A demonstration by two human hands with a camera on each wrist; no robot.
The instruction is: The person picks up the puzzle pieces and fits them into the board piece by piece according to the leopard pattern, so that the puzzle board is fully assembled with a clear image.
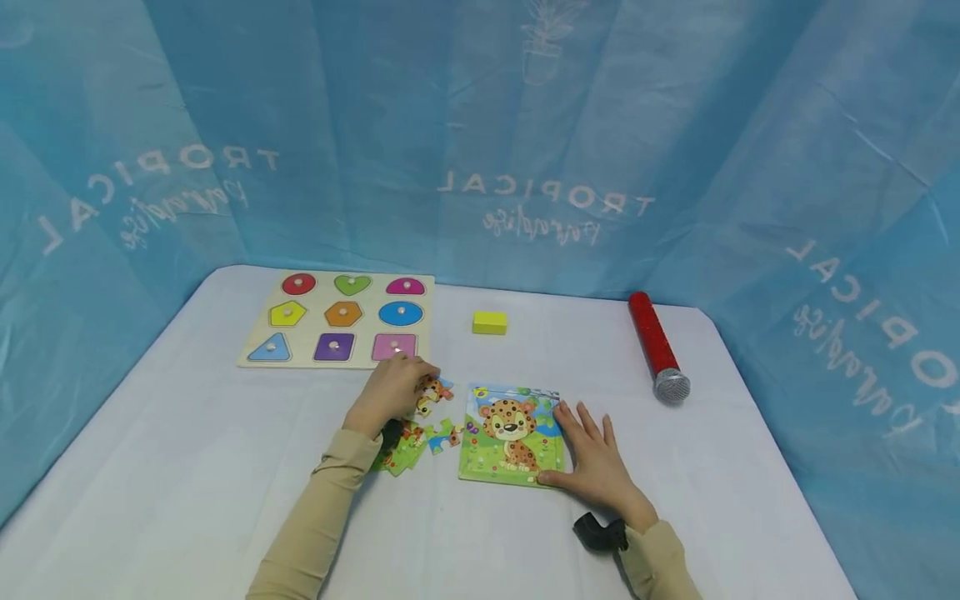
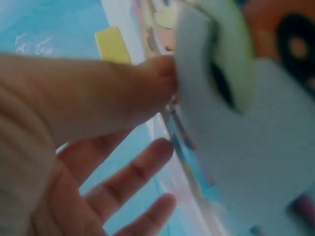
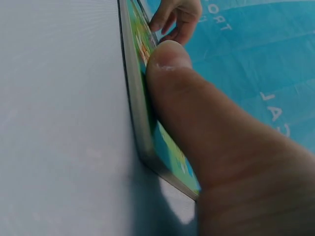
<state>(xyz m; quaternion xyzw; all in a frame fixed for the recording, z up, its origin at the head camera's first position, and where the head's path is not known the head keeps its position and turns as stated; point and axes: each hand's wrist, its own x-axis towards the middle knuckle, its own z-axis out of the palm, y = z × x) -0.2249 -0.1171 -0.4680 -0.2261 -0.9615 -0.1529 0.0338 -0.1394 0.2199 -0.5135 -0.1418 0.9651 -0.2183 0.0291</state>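
Observation:
My left hand [image 1: 393,390] reaches over loose puzzle pieces, thumb and fingertips pinching a spotted jigsaw piece [image 1: 432,389]. Seen from the left wrist, the thumb [image 2: 142,86] meets the edge of a piece, while other fingers extend loosely below. The pinch itself is partly hidden. Beside it lies a square leopard puzzle board [image 1: 480,454], flat on the white table. Along that board's right side rests my right hand [image 1: 600,467], fingers spread and fairly straight. In the right wrist view its thumb [image 3: 172,73] lies on the board's face near the edge.
More jigsaw pieces [image 1: 405,454] lie overlapped under the left wrist, with another piece [image 1: 444,436] near the board. Behind are a wooden shape-peg board [image 1: 307,346], a yellow block [image 1: 490,323] and a red microphone [image 1: 654,333]. Blue curtains [image 1: 480,125] border the table.

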